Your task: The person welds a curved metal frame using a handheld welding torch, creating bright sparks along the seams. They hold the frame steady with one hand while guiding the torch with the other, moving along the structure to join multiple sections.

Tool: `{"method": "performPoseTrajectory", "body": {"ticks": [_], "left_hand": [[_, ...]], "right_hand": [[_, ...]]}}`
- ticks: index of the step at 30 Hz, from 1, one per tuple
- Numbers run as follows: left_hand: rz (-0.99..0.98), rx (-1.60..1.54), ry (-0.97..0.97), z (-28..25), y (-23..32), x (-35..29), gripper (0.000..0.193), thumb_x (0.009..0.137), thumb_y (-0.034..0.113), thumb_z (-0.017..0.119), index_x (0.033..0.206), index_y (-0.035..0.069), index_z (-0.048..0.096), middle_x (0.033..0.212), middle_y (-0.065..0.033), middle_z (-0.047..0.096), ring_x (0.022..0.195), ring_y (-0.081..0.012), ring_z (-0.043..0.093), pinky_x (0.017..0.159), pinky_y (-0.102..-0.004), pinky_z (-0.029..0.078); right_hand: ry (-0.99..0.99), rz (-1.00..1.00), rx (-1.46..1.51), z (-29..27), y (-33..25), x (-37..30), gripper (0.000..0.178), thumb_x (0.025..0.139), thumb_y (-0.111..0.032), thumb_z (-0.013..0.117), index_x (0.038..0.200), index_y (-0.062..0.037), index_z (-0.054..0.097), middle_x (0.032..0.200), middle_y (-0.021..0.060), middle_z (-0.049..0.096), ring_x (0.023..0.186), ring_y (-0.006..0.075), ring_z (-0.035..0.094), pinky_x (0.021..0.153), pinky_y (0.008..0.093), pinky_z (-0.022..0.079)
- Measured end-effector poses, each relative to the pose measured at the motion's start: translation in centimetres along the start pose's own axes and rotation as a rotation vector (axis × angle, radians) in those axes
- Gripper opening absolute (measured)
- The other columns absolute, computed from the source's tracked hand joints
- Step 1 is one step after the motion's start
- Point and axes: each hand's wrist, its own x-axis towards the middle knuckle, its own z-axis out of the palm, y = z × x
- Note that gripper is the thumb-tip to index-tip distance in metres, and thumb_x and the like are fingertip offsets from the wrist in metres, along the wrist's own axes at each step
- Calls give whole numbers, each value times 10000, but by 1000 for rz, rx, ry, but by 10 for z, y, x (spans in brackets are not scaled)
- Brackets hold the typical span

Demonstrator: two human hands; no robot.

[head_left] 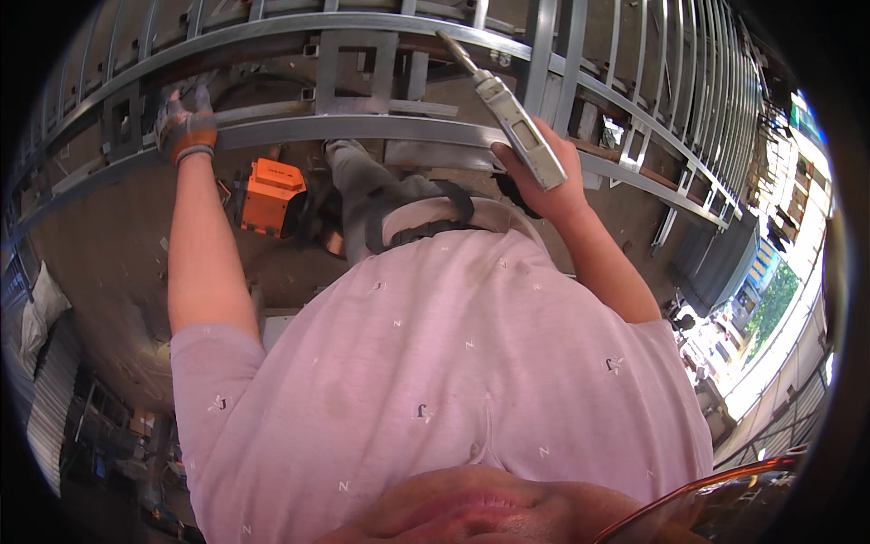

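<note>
In my right hand, which is bare, is a boxy silver handheld welding gun with a narrow nozzle. The nozzle points up and left, above the rails of a long grey metal frame. My fingers wrap the gun's grip, mostly hidden behind its body. My left hand wears a grey and orange work glove and holds the near rail at the frame's left part. Rectangular metal pieces sit between the two long rails, near the middle.
An orange box-shaped machine stands on the floor below the frame, between my left arm and my leg. Many parallel metal bars extend at the far right. A white sack lies at the left edge. Bright daylight enters at right.
</note>
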Motion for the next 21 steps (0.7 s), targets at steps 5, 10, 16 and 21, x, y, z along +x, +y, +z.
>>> {"method": "performPoseTrajectory", "body": {"ticks": [5, 10, 16, 21], "left_hand": [[31, -22, 16, -3, -2, 0, 656, 927, 634, 593, 1346, 135, 667, 1385, -162, 654, 1303, -358, 589, 1107, -459, 454], [48, 23, 8, -7, -4, 3, 604, 958, 635, 559, 1304, 159, 697, 1278, -182, 705, 1198, -380, 652, 1008, -469, 509], [75, -94, 27, -14, -9, -2, 520, 985, 530, 618, 1280, 109, 697, 1237, -203, 719, 1144, -354, 679, 977, -434, 522], [307, -488, -151, -46, 21, -60, 211, 981, 231, 714, 1108, 63, 710, 980, -124, 755, 871, -209, 711, 793, -343, 563]], "right_hand": [[142, 307, 412, -8, 38, -30, 234, 953, -204, 771, 1100, -42, 688, 805, 11, 665, 724, 107, 559, 685, 314, 522], [300, 368, 439, 6, 68, -42, 283, 927, -231, 792, 1116, -47, 689, 833, 32, 697, 744, 121, 599, 717, 320, 538], [401, 327, 407, 32, 73, -38, 289, 896, -272, 817, 1063, -77, 684, 837, 129, 720, 738, 333, 689, 715, 394, 560], [449, 349, 376, 17, 45, -37, 285, 900, -258, 810, 1063, -79, 658, 849, 152, 729, 824, 386, 724, 711, 419, 559]]}}
